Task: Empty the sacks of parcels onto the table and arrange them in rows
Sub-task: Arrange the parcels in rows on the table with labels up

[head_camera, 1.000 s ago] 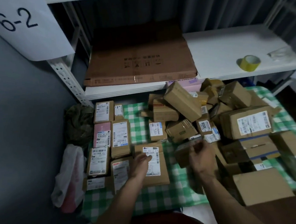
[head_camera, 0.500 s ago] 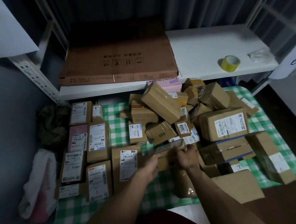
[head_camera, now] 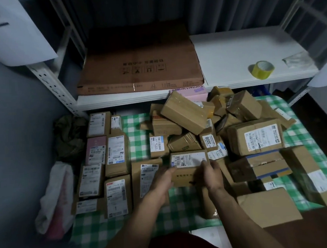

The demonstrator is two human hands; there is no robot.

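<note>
Parcel [head_camera: 188,160] sits label-up between left hand [head_camera: 162,182] and right hand [head_camera: 212,175], each grip grasping one end.

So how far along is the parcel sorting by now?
Partly done. On the left of the checked table, labelled parcels already lie label-up in rows. The left hand and right hand together hold one small box, label up, just beside those rows. The jumbled pile on the right, seemingly the larger share, is not yet arranged.

Both forearms extended forward, converging. Left hand [head_camera: 162,180], right hand [head_camera: 211,175]: fingers curled, gripping opposite ends of parcel [head_camera: 188,160].
</note>
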